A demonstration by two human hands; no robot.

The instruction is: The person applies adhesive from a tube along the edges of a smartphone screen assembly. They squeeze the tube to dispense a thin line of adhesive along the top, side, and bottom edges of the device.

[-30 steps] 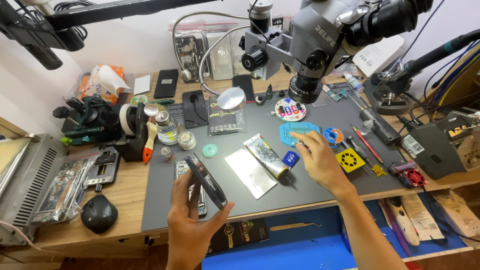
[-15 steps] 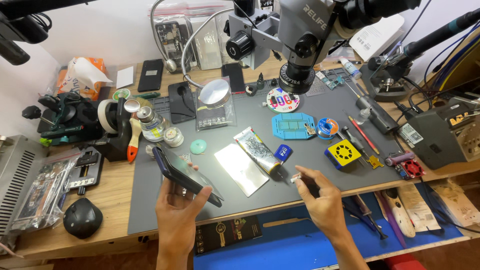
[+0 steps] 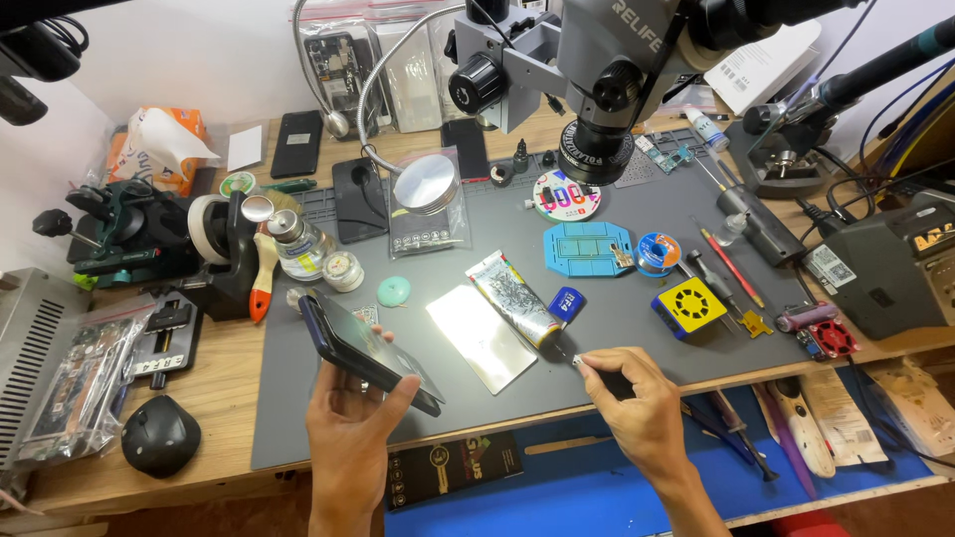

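Observation:
My left hand (image 3: 350, 430) grips a dark smartphone (image 3: 366, 350) by its lower end and holds it tilted above the front left of the grey work mat (image 3: 637, 343). My right hand (image 3: 637, 403) is at the mat's front edge, pinching a small dark tool whose pale tip (image 3: 580, 361) points at the nozzle end of a silver glue tube (image 3: 512, 296) with a blue cap (image 3: 567, 303). A shiny rectangular plate (image 3: 482, 338) lies flat between the two hands.
A microscope head (image 3: 597, 70) hangs over the back of the mat. A blue fixture (image 3: 587, 249), a solder reel (image 3: 658, 251) and a yellow box (image 3: 689, 303) lie right of centre. Bottles (image 3: 298, 249) and a tape dispenser (image 3: 214, 239) stand left; a mouse (image 3: 159, 435) lies front left, a grey station (image 3: 895, 268) right.
My right hand drew back from the blue fixture to the mat's front edge and now pinches the small tool. My left hand tilted the phone flatter and shifted it slightly left.

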